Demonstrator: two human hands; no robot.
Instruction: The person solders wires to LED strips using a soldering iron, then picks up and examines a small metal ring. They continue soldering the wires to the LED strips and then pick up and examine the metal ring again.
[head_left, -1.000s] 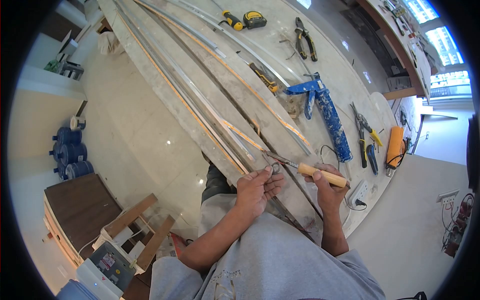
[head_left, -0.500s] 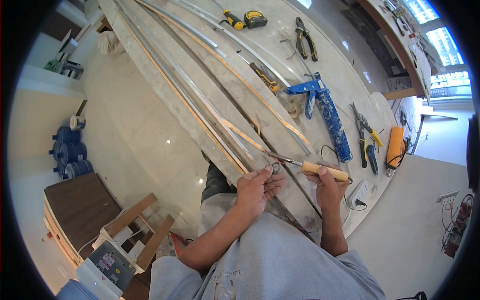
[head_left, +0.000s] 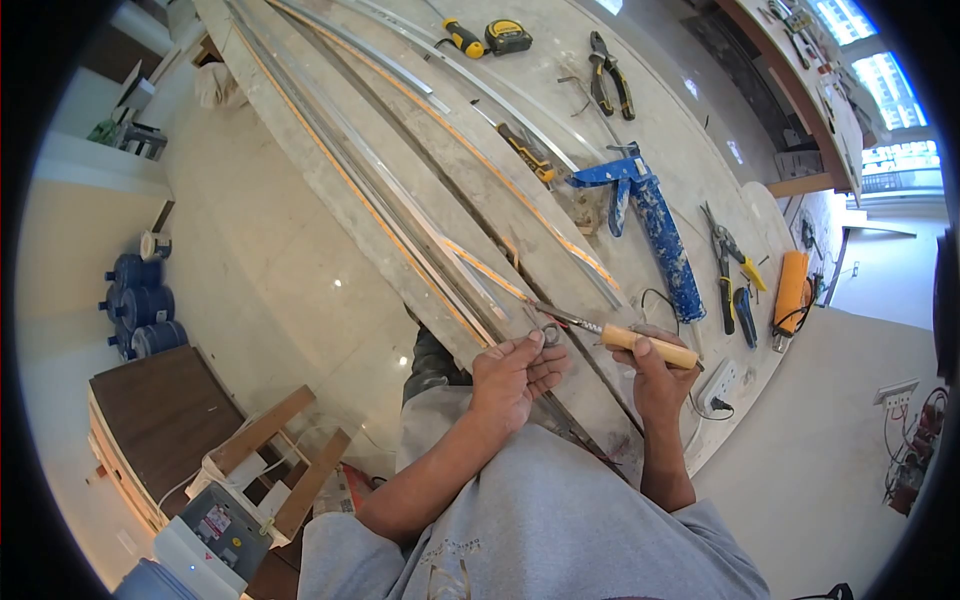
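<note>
My right hand grips the wooden handle of a soldering iron. The iron's metal shaft points left, its tip right at the end of an orange-lit LED strip. Below that end, my left hand pinches a small grey coil of wire, probably solder, between thumb and forefinger, the other fingers loosely curled. Thin red wire shows beside the iron's shaft. Long aluminium profiles run away along the board under and beside the strips.
Right of my hands lie a blue caulking gun, snips, pliers and a white power strip. Farther off are a screwdriver, a tape measure and an orange tool. A dark gap runs between the boards.
The soldering iron's handle has shifted very slightly left and down in my right hand. My left hand and the LED strip look unchanged.
</note>
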